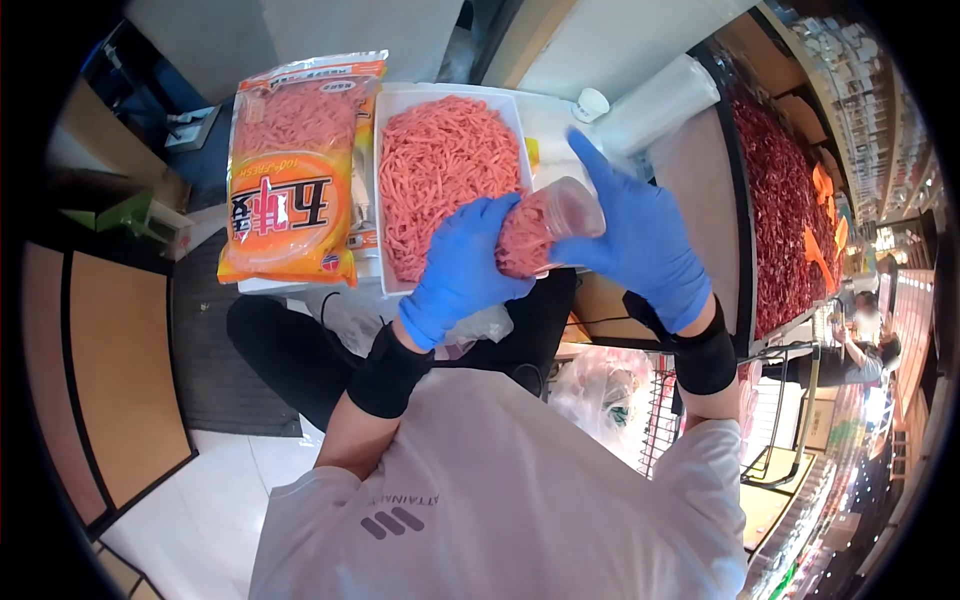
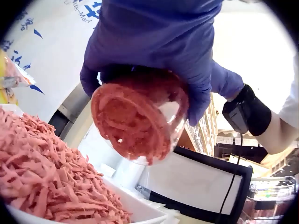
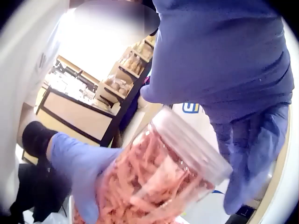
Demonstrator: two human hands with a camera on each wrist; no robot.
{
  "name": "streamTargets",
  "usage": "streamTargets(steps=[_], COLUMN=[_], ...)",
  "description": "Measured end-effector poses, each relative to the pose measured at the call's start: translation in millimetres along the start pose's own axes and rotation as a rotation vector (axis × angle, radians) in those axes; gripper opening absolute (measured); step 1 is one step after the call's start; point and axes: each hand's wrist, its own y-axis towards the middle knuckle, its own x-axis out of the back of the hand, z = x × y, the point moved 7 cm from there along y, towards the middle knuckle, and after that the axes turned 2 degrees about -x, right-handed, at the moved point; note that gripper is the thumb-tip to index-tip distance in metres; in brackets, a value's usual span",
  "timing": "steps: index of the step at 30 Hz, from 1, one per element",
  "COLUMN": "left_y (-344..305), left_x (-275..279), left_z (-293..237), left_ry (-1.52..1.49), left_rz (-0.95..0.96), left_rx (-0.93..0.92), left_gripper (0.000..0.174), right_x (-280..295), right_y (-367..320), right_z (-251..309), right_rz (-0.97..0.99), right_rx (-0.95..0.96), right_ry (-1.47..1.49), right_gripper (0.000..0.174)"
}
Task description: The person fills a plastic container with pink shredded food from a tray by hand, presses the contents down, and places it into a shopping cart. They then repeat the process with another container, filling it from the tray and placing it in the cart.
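Note:
A clear plastic jar [image 1: 527,240] packed with pink shredded strips lies tilted on its side between the two blue-gloved hands. My left hand [image 1: 465,255] grips the jar body, and its round base [image 2: 133,123] faces the left wrist camera. At the other end is a whitish lid [image 3: 189,144]. Around that lid my right hand [image 1: 645,225] spreads its fingers, with the thumb and fingertips close to the rim. Beside the left hand stands a white tub [image 1: 505,97] heaped with the same pink strips [image 1: 440,160].
Left of the tub lie orange printed bags [image 1: 290,215] of pink strips. A roll of clear plastic [image 1: 665,105] and a small white cup [image 1: 591,104] sit behind the right hand. Farther right is a black-edged bin of dark red pieces [image 1: 775,200]. Another person [image 1: 860,360] stands beyond.

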Motion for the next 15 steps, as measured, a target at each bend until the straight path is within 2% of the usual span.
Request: streamTargets(steps=[2,3,4,5,7,9,10,12,13,14,15], left_y=[-1.1,-2.8,-2.9,-1.9,-3.1,-0.2,-0.8,-1.3,1.9,2.6,2.8], left_x=[2.1,1.5,-3.5,-9.5,-8.8,-5.5,-8.1,-9.2,-5.5,1.8,2.6], left_z=[1.4,3.9,2.7,-3.8,-6.7,-6.5,-4.5,1.9,-6.7,-14.6,-18.6], left_ry=[-0.064,-0.264,-0.467,-0.49,-0.205,0.033,0.021,0.032,0.03,0.024,-0.258], left_rz=[0.038,0.08,0.131,0.156,0.026,-0.065,-0.054,-0.041,0.092,0.101,0.18], left_rx=[-0.02,-0.024,-0.028,-0.06,0.008,0.069,0.049,-0.04,-0.097,-0.112,-0.05], left_gripper=[0.082,0.081,0.08,0.08,0.083,0.086,0.086,0.084,0.083,0.083,0.081], right_x=[29.1,25.8,18.3,6.7,-10.1,-26.0,-26.4,-26.6,-21.6,-9.2,0.5], right_y=[-26.3,-30.4,-29.8,-26.5,-23.9,-6.3,-9.9,-9.8,-9.4,-18.0,-30.9], right_z=[26.2,30.8,29.6,27.4,30.3,7.4,6.5,2.3,-4.3,4.7,10.4], right_rz=[-0.503,-0.423,-0.441,-0.412,-0.407,-0.407,-0.423,-0.363,-0.379,-0.453,-0.524], right_rx=[0.945,1.05,1.011,0.989,0.938,0.338,0.318,0.287,0.273,0.555,0.833], right_ry=[0.207,0.266,0.25,0.314,0.363,0.578,0.573,0.575,0.573,0.534,0.483], right_gripper=[0.085,0.083,0.083,0.079,0.075,0.074,0.074,0.077,0.077,0.077,0.077])
